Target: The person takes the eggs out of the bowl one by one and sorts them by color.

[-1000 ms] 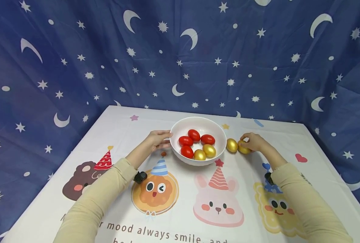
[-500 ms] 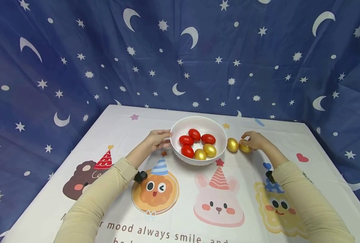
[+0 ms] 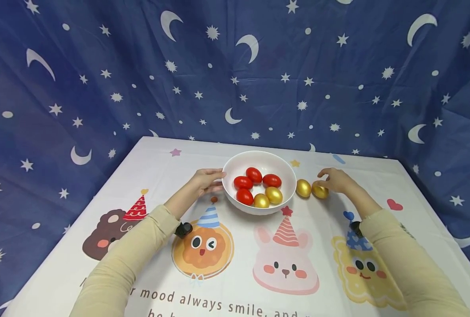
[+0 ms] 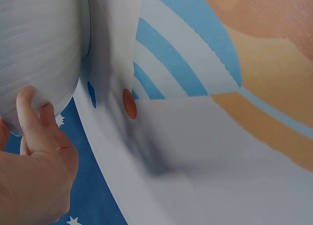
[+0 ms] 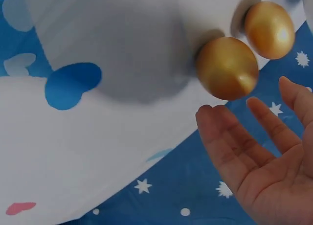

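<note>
A white bowl (image 3: pixel 258 210) stands on the table, holding several red eggs (image 3: pixel 244 197) and two gold eggs (image 3: pixel 273 195). My left hand (image 3: pixel 204 181) grips the bowl's left side at the rim; in the left wrist view its fingers (image 4: pixel 30 122) lie against the outer wall. Right of the bowl, two gold eggs rest on the cloth: one near the bowl (image 3: pixel 303 188), the other (image 3: pixel 320 190) farther right. My right hand (image 3: pixel 337 179) hovers by the farther egg. In the right wrist view the hand's fingers (image 5: pixel 220 137) are spread and extended, apart from that egg (image 5: pixel 227 68).
The white tablecloth (image 3: pixel 219 295) carries printed cartoon faces and lettering. A dark blue curtain (image 3: pixel 203 53) with stars and moons hangs behind the table's back edge. Small dark devices sit at both wrists, the left one (image 3: pixel 183 230) plainly visible.
My right hand has let go of the farther gold egg and drawn slightly up and right. That egg stays on the cloth. The left hand keeps its place on the bowl.
</note>
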{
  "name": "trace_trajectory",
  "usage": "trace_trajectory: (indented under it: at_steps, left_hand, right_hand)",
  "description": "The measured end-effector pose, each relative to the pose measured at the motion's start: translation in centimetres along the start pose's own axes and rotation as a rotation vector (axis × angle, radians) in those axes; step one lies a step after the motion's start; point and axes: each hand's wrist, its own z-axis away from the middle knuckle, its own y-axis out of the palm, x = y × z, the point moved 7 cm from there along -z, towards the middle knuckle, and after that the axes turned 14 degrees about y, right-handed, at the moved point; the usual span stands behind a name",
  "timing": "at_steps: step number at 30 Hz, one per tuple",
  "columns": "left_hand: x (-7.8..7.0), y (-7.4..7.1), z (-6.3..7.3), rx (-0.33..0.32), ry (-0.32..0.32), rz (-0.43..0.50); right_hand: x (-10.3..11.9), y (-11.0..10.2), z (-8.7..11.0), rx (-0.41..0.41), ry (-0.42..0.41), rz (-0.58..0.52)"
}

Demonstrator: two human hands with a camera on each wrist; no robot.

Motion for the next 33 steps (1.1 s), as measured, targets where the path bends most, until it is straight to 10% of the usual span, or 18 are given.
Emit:
trace_trajectory:
  at_steps: [33]
  left_hand:
    - [-0.3, 0.1, 0.1, 0.008, 0.0, -0.019]
  right_hand:
    - [7.5, -2.6, 4.3, -0.119, -0.1, -0.118]
